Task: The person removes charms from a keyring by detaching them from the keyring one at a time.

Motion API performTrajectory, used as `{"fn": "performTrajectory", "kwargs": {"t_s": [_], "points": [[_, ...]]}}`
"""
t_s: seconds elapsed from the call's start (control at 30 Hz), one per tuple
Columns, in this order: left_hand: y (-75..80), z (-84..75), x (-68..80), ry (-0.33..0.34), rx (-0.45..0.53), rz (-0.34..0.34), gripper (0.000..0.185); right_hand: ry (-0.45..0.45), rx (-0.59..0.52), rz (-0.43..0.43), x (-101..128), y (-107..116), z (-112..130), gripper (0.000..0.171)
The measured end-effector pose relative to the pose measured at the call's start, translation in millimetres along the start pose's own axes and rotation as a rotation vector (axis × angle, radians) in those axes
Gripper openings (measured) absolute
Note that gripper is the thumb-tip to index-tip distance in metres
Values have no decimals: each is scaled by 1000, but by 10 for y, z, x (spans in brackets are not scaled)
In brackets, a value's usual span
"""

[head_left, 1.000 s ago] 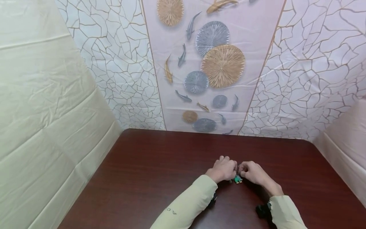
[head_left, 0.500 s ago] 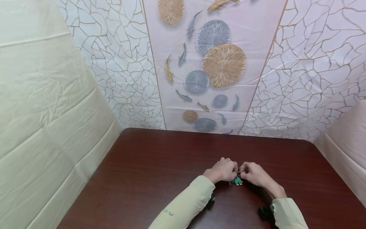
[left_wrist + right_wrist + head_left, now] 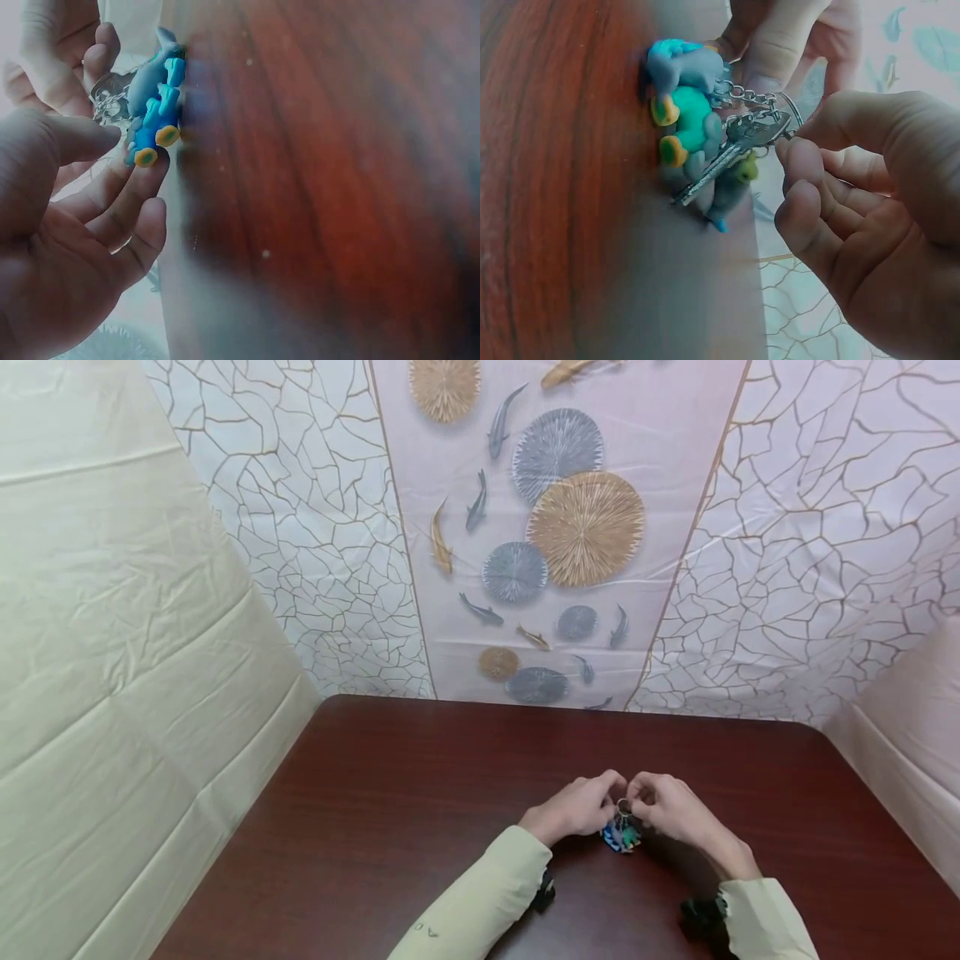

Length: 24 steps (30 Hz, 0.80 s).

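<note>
Between the two hands, just above the dark red-brown wooden surface (image 3: 420,793), hangs a small bunch: a thin metal key ring (image 3: 784,112) with a short chain, a silver metal key (image 3: 731,154) and small rubber animal charms in blue, teal and orange (image 3: 682,101). The left hand (image 3: 573,808) has its fingers curled, and its fingertips (image 3: 146,169) touch the blue charm from the side, so its grip is narrow and holds the charms. The right hand (image 3: 671,810) pinches the ring with thumb and forefinger, a narrow grip too. The charms hang below both grips, close to the surface. Both arms wear pale yellow-green sleeves (image 3: 480,902).
</note>
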<state>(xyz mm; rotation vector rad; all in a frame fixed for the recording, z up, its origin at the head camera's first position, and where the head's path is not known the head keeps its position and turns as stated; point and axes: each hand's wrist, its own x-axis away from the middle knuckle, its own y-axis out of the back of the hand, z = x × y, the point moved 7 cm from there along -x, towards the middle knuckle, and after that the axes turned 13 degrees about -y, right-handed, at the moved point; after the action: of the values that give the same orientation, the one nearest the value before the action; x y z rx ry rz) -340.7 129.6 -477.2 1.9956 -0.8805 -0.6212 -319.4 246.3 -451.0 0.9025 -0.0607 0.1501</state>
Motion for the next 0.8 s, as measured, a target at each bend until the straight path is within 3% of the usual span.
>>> {"fn": "performTrajectory", "kwargs": {"t_s": [0.2,0.43,0.8], "points": [[14,-39,7,-65,-1,-32,30,49,24,-67,64,87,111,4],[94,-99,44,-76,172,-87,15,65,64,-134,124,215,204,6],[346,-137,129,-93,169,-228,12,126,42,-122,156,388,413,5]]}}
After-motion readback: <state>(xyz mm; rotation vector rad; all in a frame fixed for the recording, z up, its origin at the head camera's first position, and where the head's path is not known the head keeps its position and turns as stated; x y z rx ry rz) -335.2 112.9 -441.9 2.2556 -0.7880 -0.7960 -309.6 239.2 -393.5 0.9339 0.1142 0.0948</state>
